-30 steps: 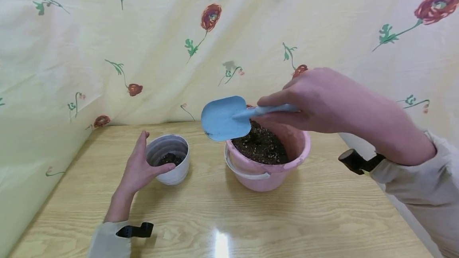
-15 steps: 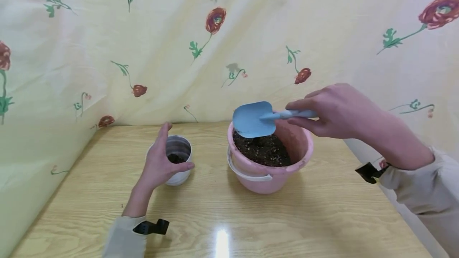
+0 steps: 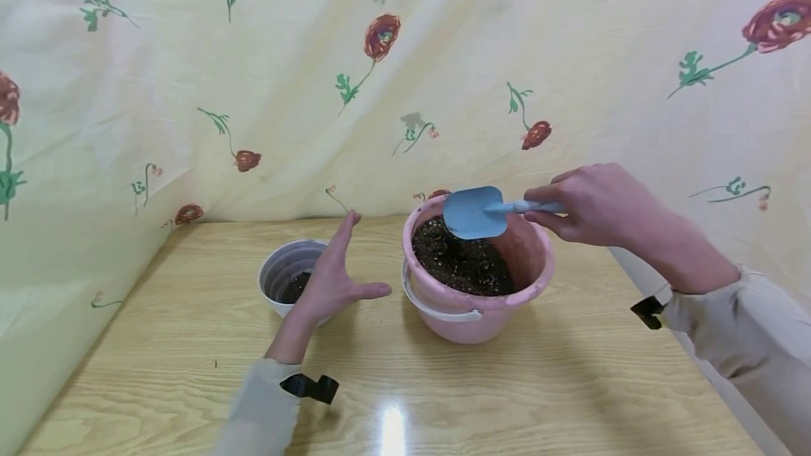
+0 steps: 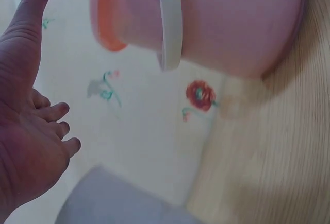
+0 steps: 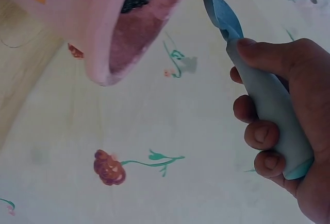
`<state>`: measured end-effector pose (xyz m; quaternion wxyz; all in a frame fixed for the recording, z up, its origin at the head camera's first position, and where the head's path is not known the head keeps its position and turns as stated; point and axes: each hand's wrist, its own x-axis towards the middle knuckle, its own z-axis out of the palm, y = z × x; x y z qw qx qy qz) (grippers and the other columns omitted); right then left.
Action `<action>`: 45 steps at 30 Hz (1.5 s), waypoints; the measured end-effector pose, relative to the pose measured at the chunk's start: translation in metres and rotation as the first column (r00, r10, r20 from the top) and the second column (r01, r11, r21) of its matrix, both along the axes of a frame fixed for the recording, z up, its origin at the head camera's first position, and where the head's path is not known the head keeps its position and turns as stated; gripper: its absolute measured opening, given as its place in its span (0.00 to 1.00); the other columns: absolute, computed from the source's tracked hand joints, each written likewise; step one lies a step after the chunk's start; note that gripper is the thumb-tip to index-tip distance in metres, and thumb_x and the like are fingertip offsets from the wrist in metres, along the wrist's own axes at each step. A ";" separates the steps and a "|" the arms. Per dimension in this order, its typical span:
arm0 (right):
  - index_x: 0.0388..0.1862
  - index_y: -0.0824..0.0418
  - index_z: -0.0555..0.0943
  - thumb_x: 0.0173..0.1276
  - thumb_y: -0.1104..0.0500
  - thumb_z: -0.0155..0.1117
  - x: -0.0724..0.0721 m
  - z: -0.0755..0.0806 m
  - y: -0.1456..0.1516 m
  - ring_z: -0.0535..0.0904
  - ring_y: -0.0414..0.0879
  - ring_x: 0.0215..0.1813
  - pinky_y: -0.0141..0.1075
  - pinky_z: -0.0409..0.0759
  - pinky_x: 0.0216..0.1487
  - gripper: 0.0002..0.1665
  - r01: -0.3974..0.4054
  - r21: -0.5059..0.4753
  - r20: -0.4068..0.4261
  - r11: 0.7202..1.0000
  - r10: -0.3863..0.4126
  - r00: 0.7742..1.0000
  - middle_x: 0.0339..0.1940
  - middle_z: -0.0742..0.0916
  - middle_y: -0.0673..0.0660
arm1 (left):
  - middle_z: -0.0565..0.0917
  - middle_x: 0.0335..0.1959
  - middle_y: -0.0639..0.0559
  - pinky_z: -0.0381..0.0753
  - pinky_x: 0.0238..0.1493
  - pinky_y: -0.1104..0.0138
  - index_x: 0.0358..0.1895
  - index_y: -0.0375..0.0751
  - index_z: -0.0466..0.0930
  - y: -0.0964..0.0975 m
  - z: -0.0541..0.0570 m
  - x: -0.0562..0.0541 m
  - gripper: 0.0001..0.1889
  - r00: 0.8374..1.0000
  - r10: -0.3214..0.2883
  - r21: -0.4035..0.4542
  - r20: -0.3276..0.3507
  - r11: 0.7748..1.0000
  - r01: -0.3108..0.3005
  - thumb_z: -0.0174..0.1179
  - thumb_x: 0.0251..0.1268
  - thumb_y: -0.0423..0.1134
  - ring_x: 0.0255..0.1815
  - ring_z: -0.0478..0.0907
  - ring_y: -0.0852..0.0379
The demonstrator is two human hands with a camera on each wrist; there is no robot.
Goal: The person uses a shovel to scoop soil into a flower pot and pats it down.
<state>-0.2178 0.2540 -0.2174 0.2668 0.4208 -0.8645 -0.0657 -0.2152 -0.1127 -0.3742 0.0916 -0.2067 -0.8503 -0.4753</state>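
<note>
My right hand (image 3: 598,206) grips the handle of a blue trowel (image 3: 474,212), its fingers wrapped round it in the right wrist view. The trowel's blade hangs over the rim of a pink bucket (image 3: 456,326) that holds dark soil (image 3: 465,262). A white bail handle (image 3: 437,309) hangs down the bucket's left side. My left hand (image 3: 332,280) holds nothing; its thumb and fingers are spread apart between the bucket and a white pot (image 3: 272,266). The hand hides part of that pot, which has a little soil (image 3: 294,288) in its bottom.
Both containers stand on a wooden table (image 3: 158,371). A floral cloth (image 3: 285,90) hangs behind it and along the left side. A small dark speck (image 3: 215,364) lies on the wood at left.
My left hand has moved right, from around the white pot toward the bucket. My right hand has shifted the trowel right, back over the bucket's soil.
</note>
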 end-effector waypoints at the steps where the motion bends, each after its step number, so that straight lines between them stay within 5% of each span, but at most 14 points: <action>1: 0.20 0.45 0.70 0.53 0.53 0.73 -0.002 -0.002 0.000 0.57 0.35 0.15 0.31 0.56 0.14 0.17 0.007 0.001 0.003 1.000 -0.007 1.000 0.11 0.63 0.40 | 0.49 0.78 0.60 0.51 0.72 0.47 0.78 0.59 0.34 0.004 0.001 -0.001 0.67 1.000 -0.007 0.004 0.005 1.000 0.007 0.78 0.39 0.54 0.77 0.46 0.52; 10: 0.16 0.47 0.68 0.55 0.54 0.74 -0.014 -0.020 0.002 0.59 0.40 0.15 0.34 0.57 0.13 0.21 0.117 0.036 0.056 0.993 -0.118 0.991 0.11 0.66 0.44 | 0.46 0.78 0.56 0.51 0.71 0.47 0.78 0.54 0.35 0.043 0.016 -0.010 0.67 0.993 -0.113 -0.031 -0.019 0.993 0.113 0.78 0.40 0.52 0.77 0.45 0.51; 18: 0.16 0.47 0.66 0.53 0.55 0.75 -0.024 -0.025 0.003 0.57 0.40 0.14 0.34 0.56 0.13 0.23 0.082 0.019 0.003 0.996 -0.083 0.997 0.11 0.65 0.44 | 0.43 0.79 0.56 0.51 0.72 0.49 0.78 0.53 0.35 0.059 0.019 -0.017 0.67 0.985 -0.162 -0.038 0.053 0.986 0.164 0.78 0.40 0.54 0.77 0.43 0.53; 24: 0.16 0.47 0.68 0.53 0.54 0.75 -0.032 -0.031 0.008 0.58 0.40 0.13 0.35 0.58 0.12 0.22 0.084 0.050 -0.018 0.995 -0.083 0.996 0.11 0.66 0.45 | 0.46 0.78 0.54 0.52 0.71 0.49 0.78 0.54 0.36 0.067 0.016 -0.023 0.66 0.971 -0.238 -0.026 0.021 0.971 0.238 0.79 0.40 0.52 0.77 0.46 0.53; 40: 0.16 0.48 0.68 0.51 0.58 0.75 -0.037 -0.042 0.008 0.59 0.41 0.13 0.36 0.59 0.10 0.22 0.107 0.057 0.000 0.993 -0.107 0.994 0.13 0.68 0.47 | 0.43 0.79 0.56 0.51 0.71 0.45 0.78 0.55 0.38 0.068 0.017 -0.025 0.64 0.965 -0.264 -0.069 -0.004 0.962 0.263 0.77 0.42 0.53 0.78 0.41 0.53; 45: 0.16 0.48 0.67 0.53 0.58 0.74 -0.042 -0.046 0.002 0.59 0.41 0.13 0.35 0.59 0.12 0.22 0.106 0.039 0.006 0.994 -0.106 0.994 0.13 0.67 0.47 | 0.49 0.78 0.56 0.50 0.72 0.46 0.78 0.56 0.40 0.069 0.016 -0.027 0.63 0.950 -0.306 -0.028 -0.063 0.952 0.304 0.78 0.43 0.48 0.77 0.42 0.55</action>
